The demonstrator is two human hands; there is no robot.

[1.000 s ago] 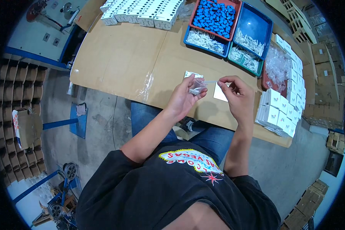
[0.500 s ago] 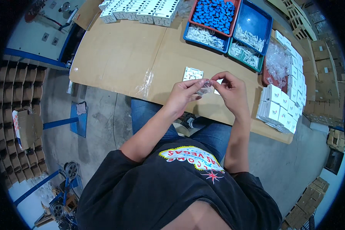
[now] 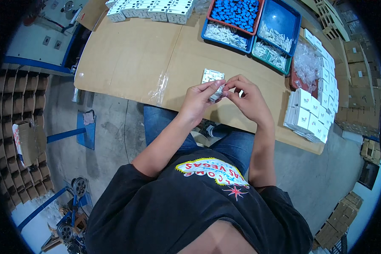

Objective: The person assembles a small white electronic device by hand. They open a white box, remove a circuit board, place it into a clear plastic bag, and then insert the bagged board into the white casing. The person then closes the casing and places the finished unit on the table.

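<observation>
Over the table's near edge, both hands meet around a small clear plastic bag [image 3: 216,95] with something white inside or behind it. My left hand [image 3: 197,101] is closed, its thumb and fingers pinching the bag's left side. My right hand [image 3: 250,100] has its fingertips pinched together at the bag's right edge. Just beyond them, a white rectangular piece with small markings [image 3: 212,75] lies on the cardboard-covered table [image 3: 127,59], partly hidden by the left fingers.
At the back stand a red tray of blue pieces [image 3: 235,15] and blue and green trays of white sticks [image 3: 271,58]. Clear bags [image 3: 305,65] fill a red tray on the right, beside stacked white packs [image 3: 302,112]. Rows of white boxes [image 3: 152,10] line the far left.
Both hands have shifted slightly left with the bag. White now shows in it where it looked clear before. The white piece beneath the right hand no longer shows on the table.
</observation>
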